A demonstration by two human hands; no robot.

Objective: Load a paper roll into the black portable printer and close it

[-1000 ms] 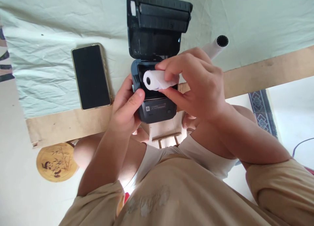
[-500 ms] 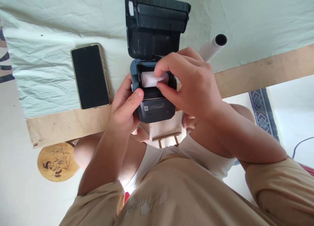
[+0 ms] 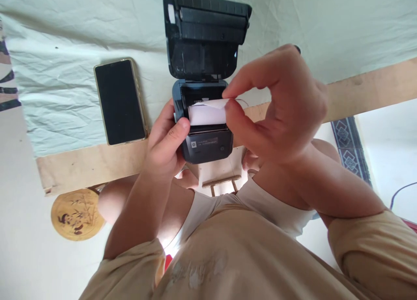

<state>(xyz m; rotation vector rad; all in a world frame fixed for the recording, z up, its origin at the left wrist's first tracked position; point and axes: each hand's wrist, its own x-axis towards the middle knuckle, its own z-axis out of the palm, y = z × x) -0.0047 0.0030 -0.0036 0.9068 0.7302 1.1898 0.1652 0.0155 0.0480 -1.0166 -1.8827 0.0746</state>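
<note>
A small black printer (image 3: 207, 144) stands at the table's near edge with its lid (image 3: 205, 35) swung up and back. A white paper roll (image 3: 206, 114) lies in its open bay. My left hand (image 3: 165, 143) grips the printer's left side, thumb on its front corner. My right hand (image 3: 276, 104) is raised above the bay's right side and pinches the loose end of the paper between thumb and forefinger.
A dark phone (image 3: 119, 101) lies face up left of the printer on the pale green cloth (image 3: 65, 52). The wooden table edge (image 3: 91, 165) runs below it. A round bamboo-painted stool (image 3: 76, 213) stands on the floor at lower left.
The right hand lowered the paper roll into the printer's bay, let go of the roll, then rose pinching its loose end. It now hides the white tube behind it. The left hand stayed put.
</note>
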